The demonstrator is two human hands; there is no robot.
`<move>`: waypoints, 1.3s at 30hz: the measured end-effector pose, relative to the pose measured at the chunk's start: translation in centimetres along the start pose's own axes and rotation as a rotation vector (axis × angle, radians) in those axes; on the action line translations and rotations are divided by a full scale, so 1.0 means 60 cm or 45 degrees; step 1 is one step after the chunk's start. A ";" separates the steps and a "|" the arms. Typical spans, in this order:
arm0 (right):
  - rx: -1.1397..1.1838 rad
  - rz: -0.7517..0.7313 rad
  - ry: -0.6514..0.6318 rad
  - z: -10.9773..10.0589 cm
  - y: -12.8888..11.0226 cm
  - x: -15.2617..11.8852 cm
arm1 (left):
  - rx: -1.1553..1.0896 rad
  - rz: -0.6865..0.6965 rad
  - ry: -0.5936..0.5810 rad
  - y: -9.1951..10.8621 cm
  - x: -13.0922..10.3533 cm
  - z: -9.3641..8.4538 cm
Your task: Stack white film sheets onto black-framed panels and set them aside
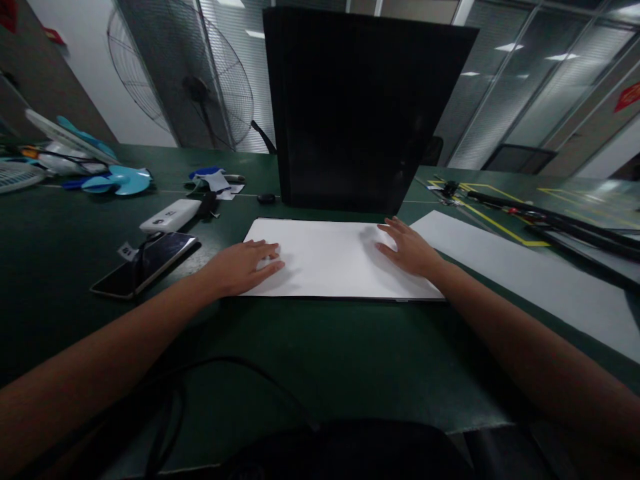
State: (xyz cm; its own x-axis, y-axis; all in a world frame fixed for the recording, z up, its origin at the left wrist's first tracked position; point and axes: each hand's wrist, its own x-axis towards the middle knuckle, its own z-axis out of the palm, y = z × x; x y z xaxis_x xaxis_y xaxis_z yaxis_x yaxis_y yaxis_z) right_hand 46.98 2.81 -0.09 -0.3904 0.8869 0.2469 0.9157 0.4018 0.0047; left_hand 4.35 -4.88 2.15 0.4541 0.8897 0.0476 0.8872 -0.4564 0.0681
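Note:
A white sheet point(325, 257) with a thin dark border underneath lies flat on the green table point(320, 360) in front of me. My left hand point(247, 265) is at the sheet's left end, palm down, thumb and fingers apart. Over the right end is my right hand point(407, 247), its fingers spread; a soft shadow falls on the white beside them. Neither hand grips anything. Whether the palms press on the sheet or hover just above it, I cannot tell.
Behind the sheet stands a large black panel point(370, 113). To the left are a phone point(147, 265) with a cable, a white device point(171, 216) and blue fan blades point(120, 181). On the right lie another white sheet point(520, 273) and long black rods point(565, 220).

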 end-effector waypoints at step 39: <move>0.057 0.002 -0.274 0.020 0.010 -0.003 | 0.025 -0.120 -0.075 0.001 0.003 0.031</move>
State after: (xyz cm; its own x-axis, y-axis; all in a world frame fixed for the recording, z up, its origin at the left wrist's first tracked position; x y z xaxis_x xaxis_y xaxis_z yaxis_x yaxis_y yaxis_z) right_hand 47.46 3.17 -1.28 -0.4047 0.9138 0.0346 0.9130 0.4059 -0.0397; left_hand 4.62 -4.71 0.31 0.3721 0.9280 -0.0167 0.9273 -0.3709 0.0501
